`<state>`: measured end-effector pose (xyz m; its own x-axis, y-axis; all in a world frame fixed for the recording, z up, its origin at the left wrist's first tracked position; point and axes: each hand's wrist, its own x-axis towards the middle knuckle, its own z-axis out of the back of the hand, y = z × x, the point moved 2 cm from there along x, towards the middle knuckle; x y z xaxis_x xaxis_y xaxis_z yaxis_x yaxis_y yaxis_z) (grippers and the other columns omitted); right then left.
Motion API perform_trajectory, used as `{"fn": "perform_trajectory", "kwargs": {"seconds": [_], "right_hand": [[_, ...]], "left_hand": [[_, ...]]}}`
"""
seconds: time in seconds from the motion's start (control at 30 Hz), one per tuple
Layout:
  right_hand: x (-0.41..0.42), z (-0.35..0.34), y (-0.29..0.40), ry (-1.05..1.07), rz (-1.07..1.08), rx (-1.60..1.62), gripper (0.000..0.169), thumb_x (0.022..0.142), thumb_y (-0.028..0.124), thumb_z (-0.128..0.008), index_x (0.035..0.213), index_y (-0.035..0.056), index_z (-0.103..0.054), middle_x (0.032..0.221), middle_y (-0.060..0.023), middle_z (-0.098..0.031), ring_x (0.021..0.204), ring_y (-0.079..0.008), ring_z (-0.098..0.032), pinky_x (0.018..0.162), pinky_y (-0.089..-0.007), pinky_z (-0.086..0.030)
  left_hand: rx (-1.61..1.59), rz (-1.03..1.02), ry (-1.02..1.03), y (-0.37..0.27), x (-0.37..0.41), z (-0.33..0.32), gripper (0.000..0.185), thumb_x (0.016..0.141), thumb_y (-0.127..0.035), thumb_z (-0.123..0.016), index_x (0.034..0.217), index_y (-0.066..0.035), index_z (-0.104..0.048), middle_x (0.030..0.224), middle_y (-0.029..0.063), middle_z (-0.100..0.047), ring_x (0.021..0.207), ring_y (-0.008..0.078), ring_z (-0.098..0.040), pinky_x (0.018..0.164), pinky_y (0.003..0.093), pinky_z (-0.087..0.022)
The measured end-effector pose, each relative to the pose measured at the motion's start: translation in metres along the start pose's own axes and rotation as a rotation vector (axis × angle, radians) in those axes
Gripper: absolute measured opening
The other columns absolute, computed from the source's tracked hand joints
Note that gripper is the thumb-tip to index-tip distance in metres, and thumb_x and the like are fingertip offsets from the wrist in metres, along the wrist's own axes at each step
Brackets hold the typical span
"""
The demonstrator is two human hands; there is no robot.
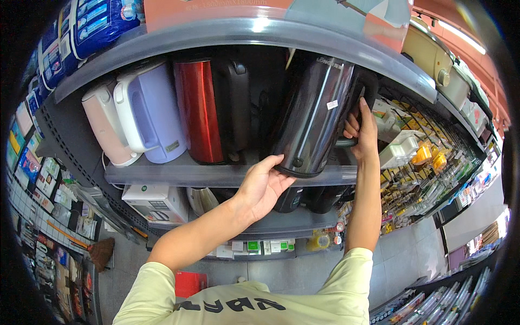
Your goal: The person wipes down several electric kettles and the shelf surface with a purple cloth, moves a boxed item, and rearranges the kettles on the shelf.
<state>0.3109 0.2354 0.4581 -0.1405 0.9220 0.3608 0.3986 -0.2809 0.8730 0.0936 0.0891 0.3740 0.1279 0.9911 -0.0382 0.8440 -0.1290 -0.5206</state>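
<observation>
A tall, glossy black electric kettle leans over the front lip of a shelf, its base toward me. My right hand grips its black handle on the right. Beneath the near edge of its base, my left hand supports it with the palm up and thumb against the side. A small white sticker is on the kettle's body. To its left stand a red kettle with a black handle, a lilac kettle with a white handle, and a pale pink kettle.
An upper shelf edge overhangs the kettles closely. The lower shelf holds a white appliance box, a steel kettle and dark kettles. Packaged goods hang on racks at the right. A broom stands at lower left.
</observation>
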Motion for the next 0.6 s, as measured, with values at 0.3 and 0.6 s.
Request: {"fn": "perform_trajectory", "kwargs": {"seconds": [0.3, 0.6], "right_hand": [[-0.016, -0.009, 0.011, 0.133, 0.044, -0.102, 0.046, 0.104, 0.046, -0.060, 0.076, 0.0149, -0.041, 0.055, 0.0020, -0.033, 0.045, -0.0106, -0.032, 0.045, -0.0287, -0.029], [-0.047, -0.008, 0.021, 0.147, 0.149, -0.088, 0.042, 0.106, 0.040, -0.057, 0.078, 0.0125, -0.043, 0.054, 0.0017, -0.035, 0.043, -0.0108, -0.033, 0.044, -0.0287, -0.029]], "left_hand": [[-0.099, 0.088, 0.035, 0.013, -0.017, 0.005, 0.041, 0.097, -0.013, -0.049, 0.131, 0.009, -0.053, 0.131, 0.0221, -0.064, 0.124, 0.0322, -0.063, 0.117, 0.0438, -0.047], [-0.075, 0.079, 0.070, 0.019, -0.022, 0.010, 0.043, 0.094, -0.011, -0.049, 0.131, 0.009, -0.053, 0.133, 0.0220, -0.064, 0.124, 0.0323, -0.063, 0.116, 0.0450, -0.048]]}}
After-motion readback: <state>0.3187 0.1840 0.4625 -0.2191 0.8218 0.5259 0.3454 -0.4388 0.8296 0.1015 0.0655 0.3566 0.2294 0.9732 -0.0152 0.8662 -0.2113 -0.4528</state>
